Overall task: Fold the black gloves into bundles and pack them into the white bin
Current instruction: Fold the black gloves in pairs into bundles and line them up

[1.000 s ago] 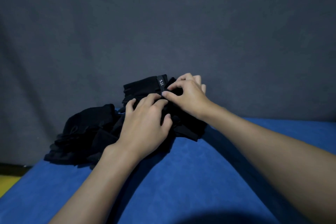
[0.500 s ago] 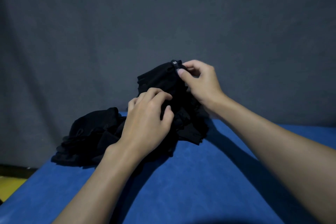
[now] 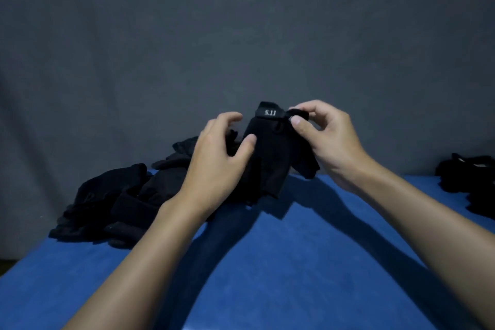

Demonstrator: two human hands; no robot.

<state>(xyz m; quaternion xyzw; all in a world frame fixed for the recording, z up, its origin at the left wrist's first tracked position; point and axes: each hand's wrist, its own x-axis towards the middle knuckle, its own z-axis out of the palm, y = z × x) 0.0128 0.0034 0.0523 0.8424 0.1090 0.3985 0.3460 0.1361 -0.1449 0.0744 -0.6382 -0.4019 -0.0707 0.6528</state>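
One pinch of my right hand (image 3: 329, 142) holds the glove (image 3: 270, 153) upright; my left hand (image 3: 214, 166), spread, touches it. Slippage would drop it.

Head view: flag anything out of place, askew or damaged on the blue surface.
Nothing looks damaged or spilled. The black gloves on the left lie in a jumbled heap, unbundled; the right hand pinches the raised glove by its strap. No white bin is in view.

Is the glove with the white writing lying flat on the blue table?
No, the right hand pinches the glove by its top strap and holds it up, hanging over the blue table.
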